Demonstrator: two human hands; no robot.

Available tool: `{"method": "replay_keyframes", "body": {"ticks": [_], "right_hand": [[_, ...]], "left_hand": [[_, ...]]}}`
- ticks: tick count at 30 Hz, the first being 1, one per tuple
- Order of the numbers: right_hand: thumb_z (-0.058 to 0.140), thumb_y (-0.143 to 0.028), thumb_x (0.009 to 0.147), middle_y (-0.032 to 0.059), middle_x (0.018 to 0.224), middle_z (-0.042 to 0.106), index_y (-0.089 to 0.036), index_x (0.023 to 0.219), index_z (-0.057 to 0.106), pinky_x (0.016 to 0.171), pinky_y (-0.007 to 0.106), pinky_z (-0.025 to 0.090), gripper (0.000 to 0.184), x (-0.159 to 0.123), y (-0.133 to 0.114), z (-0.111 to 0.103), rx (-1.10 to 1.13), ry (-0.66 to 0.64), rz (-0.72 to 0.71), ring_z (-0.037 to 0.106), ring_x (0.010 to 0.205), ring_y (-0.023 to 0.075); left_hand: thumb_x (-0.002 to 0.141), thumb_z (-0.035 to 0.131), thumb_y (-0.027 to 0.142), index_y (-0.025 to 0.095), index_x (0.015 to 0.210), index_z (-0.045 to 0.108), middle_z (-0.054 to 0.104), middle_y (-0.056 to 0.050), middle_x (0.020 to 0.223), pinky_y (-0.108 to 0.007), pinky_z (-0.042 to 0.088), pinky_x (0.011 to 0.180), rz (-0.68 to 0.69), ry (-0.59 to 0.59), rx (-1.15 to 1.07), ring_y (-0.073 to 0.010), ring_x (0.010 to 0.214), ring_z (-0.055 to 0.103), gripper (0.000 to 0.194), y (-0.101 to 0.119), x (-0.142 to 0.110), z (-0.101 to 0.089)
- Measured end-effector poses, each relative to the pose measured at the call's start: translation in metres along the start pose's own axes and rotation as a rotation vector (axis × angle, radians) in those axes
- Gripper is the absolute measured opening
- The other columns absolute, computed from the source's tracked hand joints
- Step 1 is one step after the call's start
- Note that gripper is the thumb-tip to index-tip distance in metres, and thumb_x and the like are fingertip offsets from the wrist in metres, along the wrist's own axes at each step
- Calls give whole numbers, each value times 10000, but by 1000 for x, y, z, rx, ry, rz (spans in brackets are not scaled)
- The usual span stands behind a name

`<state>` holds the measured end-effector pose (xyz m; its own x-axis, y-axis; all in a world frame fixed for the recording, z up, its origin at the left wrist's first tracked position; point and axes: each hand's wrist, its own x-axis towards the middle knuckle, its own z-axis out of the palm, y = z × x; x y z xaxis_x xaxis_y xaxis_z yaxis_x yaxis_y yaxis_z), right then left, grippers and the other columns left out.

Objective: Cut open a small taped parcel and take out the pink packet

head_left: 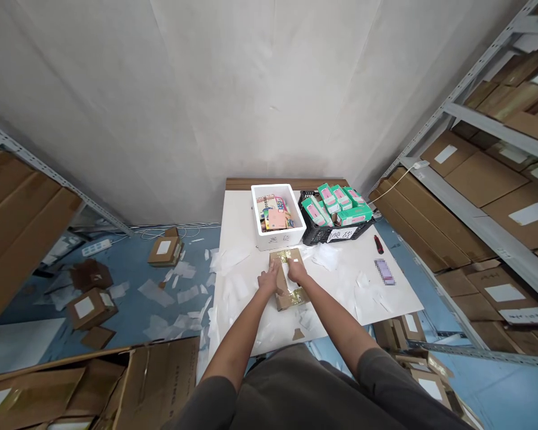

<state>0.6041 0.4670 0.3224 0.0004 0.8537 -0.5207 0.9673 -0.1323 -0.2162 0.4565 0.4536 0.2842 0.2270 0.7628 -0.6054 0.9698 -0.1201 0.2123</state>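
Note:
A taped brown cardboard box (278, 301) lies on the white table in front of me, with a white label (290, 282) along its top. My left hand (269, 278) grips the box's left side, fingers bent over the edge. Closed over the top right part of the box, beside the label, is my right hand (297, 272); anything between its fingers is hidden. Behind the box stand a white foam bin (278, 240) of small colourful packets and a black crate (312, 234) of green-and-pink boxes.
On the right of the table (403, 307) lie a red-and-black tool (379, 244) and a blurred purple item (384, 272). Scraps of white paper (327, 257) litter the tabletop and blue floor. Shelves of cartons (484, 173) rise at right; an open carton (161, 382) stands lower left.

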Motion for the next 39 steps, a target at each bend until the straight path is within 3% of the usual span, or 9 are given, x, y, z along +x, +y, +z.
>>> {"method": "replay_keyframes", "body": {"ticks": [4, 9, 14, 17, 21, 26, 28, 33, 39], "right_hand": [[695, -189, 873, 195, 1362, 663, -175, 1591, 387, 1000, 353, 497, 781, -15, 0, 1, 19, -33, 2, 641, 1261, 303], [736, -119, 804, 187, 1276, 707, -175, 1401, 589, 894, 347, 565, 617, -37, 6, 1, 38, -83, 15, 698, 1166, 322], [749, -143, 803, 199, 1140, 737, -166, 1227, 671, 636, 340, 609, 432, -79, 21, 13, 101, -193, 55, 771, 769, 280], [707, -120, 813, 210, 1180, 717, -176, 1278, 635, 555, 322, 594, 475, -108, 30, 24, 122, -230, 76, 755, 677, 249], [683, -75, 800, 198, 1163, 724, -170, 1307, 611, 645, 319, 597, 520, -131, 36, 39, 108, -187, 104, 769, 817, 269], [679, -75, 816, 210, 1178, 716, -158, 1369, 575, 807, 345, 570, 569, -135, 29, 48, 102, -133, 144, 729, 1077, 320], [664, -62, 818, 226, 1209, 705, -140, 1438, 523, 861, 362, 558, 641, -136, 25, 49, 85, -142, 159, 705, 1142, 331], [617, -57, 844, 254, 1223, 700, -96, 1469, 503, 896, 385, 543, 636, -148, 26, 56, 98, -187, 147, 692, 1166, 340], [642, -74, 811, 210, 1179, 731, -136, 1456, 530, 843, 344, 532, 657, -162, 36, 62, 115, -177, 157, 714, 1105, 320]], "left_hand": [[483, 887, 725, 463, 1643, -37, -120, 23, 1757, -500, 506, 1027, 19, 36, -10, -427, 1401, 438, 1506, -3, -6, -2], [485, 862, 769, 482, 1640, -1, -79, 34, 1763, -501, 488, 1031, 41, 65, -25, -431, 1410, 420, 1470, -8, -12, -3], [491, 828, 816, 483, 1638, -27, -62, 39, 1766, -516, 475, 1037, 34, 68, -34, -448, 1435, 387, 1468, -9, -10, -3], [490, 824, 823, 472, 1640, -32, 28, -23, 1770, -543, 449, 1067, 36, 25, -6, -460, 1469, 348, 1476, -3, -6, -1], [484, 851, 793, 405, 1648, -88, 175, -135, 1741, -624, 342, 1148, 46, -70, 30, -481, 1559, 173, 1544, 6, 0, 3], [491, 893, 725, 418, 1655, -36, -129, -46, 1759, -622, 326, 1177, 108, 15, 52, -493, 1585, -1, 1520, 8, 2, 8], [497, 902, 703, 408, 1659, -21, -181, -14, 1749, -601, 355, 1169, 138, 38, 69, -484, 1588, -22, 1514, 9, 1, 8], [531, 910, 661, 369, 1664, -53, -154, -6, 1753, -580, 365, 1174, 212, 28, 112, -470, 1592, -48, 1515, 12, 3, 7], [534, 889, 704, 336, 1663, -87, -116, -60, 1760, -609, 348, 1182, 224, -1, 103, -503, 1581, -29, 1537, 17, 8, 8]]}}
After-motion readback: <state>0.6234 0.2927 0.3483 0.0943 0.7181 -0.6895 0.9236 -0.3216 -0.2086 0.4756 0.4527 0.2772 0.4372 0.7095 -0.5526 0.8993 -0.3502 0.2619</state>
